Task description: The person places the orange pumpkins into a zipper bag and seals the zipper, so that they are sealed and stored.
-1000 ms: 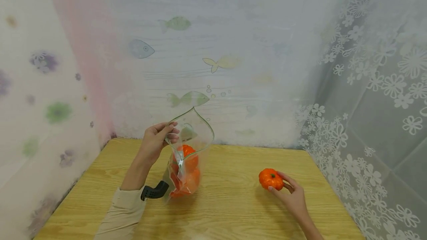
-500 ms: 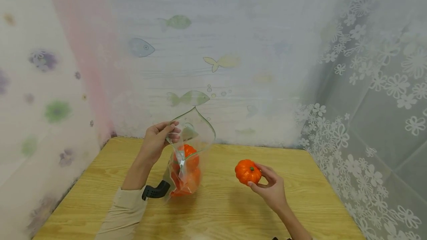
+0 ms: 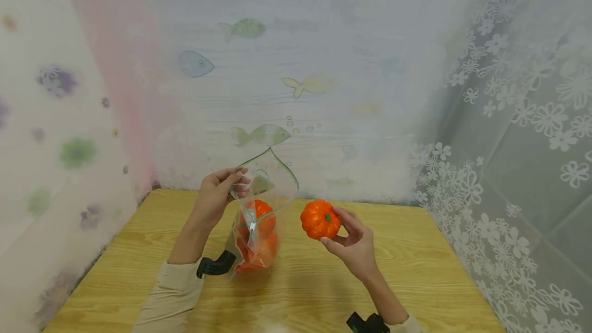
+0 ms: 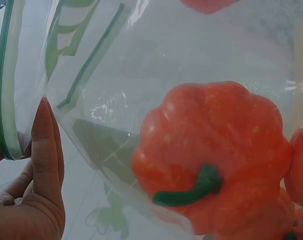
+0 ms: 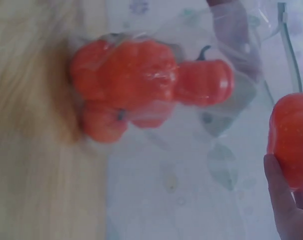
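My left hand (image 3: 217,191) pinches the rim of a clear zip bag (image 3: 289,189) and keeps its mouth spread wide. Several orange toy pumpkins (image 3: 264,225) are piled inside the bag; in the left wrist view one pumpkin (image 4: 211,145) shows a curved green stem through the plastic. My right hand (image 3: 356,245) grips another small orange pumpkin (image 3: 320,219) between thumb and fingers, its green stem turned toward the palm. That pumpkin is in the air just right of the bag's mouth. In the right wrist view the held pumpkin (image 5: 294,140) is cut off by the frame edge.
The bag's base stands on a wood-grain table (image 3: 393,281). Behind the table hangs a pale curtain (image 3: 361,40) with fish drawings, and at the right a sheer flowered panel (image 3: 522,168). Black wrist mounts (image 3: 216,263) sit on both forearms.
My right hand has carried its pumpkin leftward and up, from the right side of the table to close beside the bag. The left hand and the bag have stayed almost still.
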`<state>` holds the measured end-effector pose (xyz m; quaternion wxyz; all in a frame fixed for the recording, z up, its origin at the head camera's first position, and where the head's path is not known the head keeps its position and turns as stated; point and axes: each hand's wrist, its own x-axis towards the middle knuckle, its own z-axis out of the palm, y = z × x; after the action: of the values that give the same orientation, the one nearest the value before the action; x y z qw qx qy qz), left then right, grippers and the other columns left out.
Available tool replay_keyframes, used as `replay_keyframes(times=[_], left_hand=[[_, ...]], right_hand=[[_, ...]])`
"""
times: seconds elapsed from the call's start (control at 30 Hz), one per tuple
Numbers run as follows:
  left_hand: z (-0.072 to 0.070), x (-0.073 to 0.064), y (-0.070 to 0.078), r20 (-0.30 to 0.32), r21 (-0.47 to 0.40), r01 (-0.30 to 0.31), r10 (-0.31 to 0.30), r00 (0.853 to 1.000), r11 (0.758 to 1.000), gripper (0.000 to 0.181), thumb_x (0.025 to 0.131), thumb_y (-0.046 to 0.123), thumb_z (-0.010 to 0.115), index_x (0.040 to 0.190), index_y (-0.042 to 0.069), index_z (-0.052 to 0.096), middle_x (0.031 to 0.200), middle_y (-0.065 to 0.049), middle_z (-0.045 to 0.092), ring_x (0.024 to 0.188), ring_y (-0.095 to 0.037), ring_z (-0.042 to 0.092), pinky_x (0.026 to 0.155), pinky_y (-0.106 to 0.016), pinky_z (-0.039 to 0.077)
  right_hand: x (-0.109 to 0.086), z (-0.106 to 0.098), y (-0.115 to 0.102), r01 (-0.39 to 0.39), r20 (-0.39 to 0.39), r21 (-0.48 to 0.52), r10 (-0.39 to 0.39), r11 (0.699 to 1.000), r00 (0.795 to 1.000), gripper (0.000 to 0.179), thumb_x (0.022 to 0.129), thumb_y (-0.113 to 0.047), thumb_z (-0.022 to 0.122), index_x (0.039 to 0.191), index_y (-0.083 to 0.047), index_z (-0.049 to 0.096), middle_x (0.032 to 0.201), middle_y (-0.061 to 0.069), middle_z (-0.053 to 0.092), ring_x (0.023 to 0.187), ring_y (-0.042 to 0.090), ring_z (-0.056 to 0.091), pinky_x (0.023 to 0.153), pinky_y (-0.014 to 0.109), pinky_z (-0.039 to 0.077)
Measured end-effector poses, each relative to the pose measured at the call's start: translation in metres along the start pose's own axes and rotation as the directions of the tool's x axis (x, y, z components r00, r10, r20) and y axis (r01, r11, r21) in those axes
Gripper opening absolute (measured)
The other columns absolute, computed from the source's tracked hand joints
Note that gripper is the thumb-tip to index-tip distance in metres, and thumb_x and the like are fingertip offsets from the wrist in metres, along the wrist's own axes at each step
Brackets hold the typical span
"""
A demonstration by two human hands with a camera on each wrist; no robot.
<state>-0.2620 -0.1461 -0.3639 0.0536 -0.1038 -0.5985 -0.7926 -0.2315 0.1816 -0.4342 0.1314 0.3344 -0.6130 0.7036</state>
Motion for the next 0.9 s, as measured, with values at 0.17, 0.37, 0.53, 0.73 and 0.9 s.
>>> replay_keyframes(times=[0.17, 0.37, 0.53, 0.73, 0.9], left_hand=[[0.003, 0.001, 0.0, 0.004, 0.016, -0.004, 0.004, 1.0, 1.0, 0.044, 0.109, 0.014, 0.051, 0.14, -0.016, 0.047, 0.085, 0.005, 0.072, 0.071, -0.004, 0.07, 0.073, -0.021, 0.061], [0.007, 0.0, 0.0, -0.001, 0.004, -0.001, 0.001, 1.0, 1.0, 0.039, 0.108, 0.014, 0.052, 0.136, -0.014, 0.052, 0.084, 0.005, 0.072, 0.07, -0.006, 0.07, 0.072, -0.022, 0.061], [0.009, 0.0, -0.002, 0.014, 0.0, -0.002, 0.002, 1.0, 1.0, 0.039, 0.108, 0.014, 0.053, 0.135, -0.014, 0.052, 0.083, 0.005, 0.073, 0.07, -0.005, 0.07, 0.071, -0.021, 0.061], [0.01, 0.0, -0.001, 0.009, 0.001, 0.006, -0.006, 1.0, 1.0, 0.027, 0.108, 0.014, 0.053, 0.126, -0.003, 0.062, 0.083, 0.004, 0.073, 0.07, -0.006, 0.07, 0.071, -0.022, 0.061], [0.011, 0.001, 0.002, 0.01, 0.022, 0.012, -0.012, 1.0, 1.0, 0.032, 0.108, 0.015, 0.053, 0.13, -0.008, 0.058, 0.084, 0.004, 0.072, 0.07, -0.006, 0.07, 0.071, -0.021, 0.061]], right_hand=[[0.02, 0.016, -0.005, 0.077, -0.038, 0.006, -0.077, 0.997, 0.996, 0.064, 0.082, 0.018, 0.073, 0.141, 0.011, 0.05, 0.137, 0.007, 0.056, 0.129, 0.02, 0.058, 0.088, 0.036, 0.061], [0.044, 0.037, -0.017, 0.189, -0.075, 0.023, -0.187, 0.982, 0.98, 0.065, 0.085, 0.01, 0.075, 0.143, 0.011, 0.046, 0.143, 0.01, 0.053, 0.129, 0.023, 0.056, 0.092, 0.039, 0.06], [0.064, 0.05, -0.03, 0.213, -0.048, 0.039, -0.211, 0.976, 0.976, 0.064, 0.086, 0.003, 0.079, 0.143, 0.006, 0.05, 0.143, 0.01, 0.05, 0.132, 0.025, 0.054, 0.094, 0.039, 0.059], [0.082, 0.063, -0.042, 0.181, 0.042, 0.016, -0.182, 0.983, 0.982, 0.065, 0.087, -0.007, 0.082, 0.143, 0.004, 0.05, 0.144, 0.011, 0.049, 0.133, 0.029, 0.051, 0.092, 0.039, 0.06], [0.093, 0.072, -0.045, 0.115, 0.107, -0.06, -0.108, 0.992, 0.988, 0.064, 0.087, -0.005, 0.081, 0.145, -0.004, 0.052, 0.146, 0.009, 0.048, 0.135, 0.027, 0.051, 0.091, 0.041, 0.06]])
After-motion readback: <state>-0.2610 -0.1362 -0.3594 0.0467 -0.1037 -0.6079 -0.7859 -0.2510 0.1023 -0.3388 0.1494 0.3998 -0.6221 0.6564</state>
